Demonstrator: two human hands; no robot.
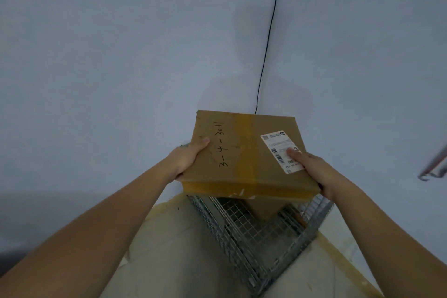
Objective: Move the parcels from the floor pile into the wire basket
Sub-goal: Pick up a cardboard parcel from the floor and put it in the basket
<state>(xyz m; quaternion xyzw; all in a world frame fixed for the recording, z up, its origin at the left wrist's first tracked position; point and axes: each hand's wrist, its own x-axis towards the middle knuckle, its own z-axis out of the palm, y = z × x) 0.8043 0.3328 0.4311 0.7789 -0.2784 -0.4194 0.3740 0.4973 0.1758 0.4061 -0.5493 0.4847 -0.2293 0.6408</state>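
While both hands grip it, parcel (244, 152) level — above wire basket (263, 237)

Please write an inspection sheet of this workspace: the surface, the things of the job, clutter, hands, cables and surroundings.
Surface: pale floor with yellowish tape strips along its edges.
Job's things: flat cardboard parcel, marked "3-4-3011", with a white label, held above the wire basket; another brown box shows inside the basket. The floor pile is out of view.
Clutter: nothing seen.
Hands: left hand grips the parcel's left edge, thumb on top; right hand grips the right edge, thumb on the label.
Cables: one thin black cable runs down the wall behind the parcel.
Surroundings: plain light wall; a metal object at the right edge, unclear.
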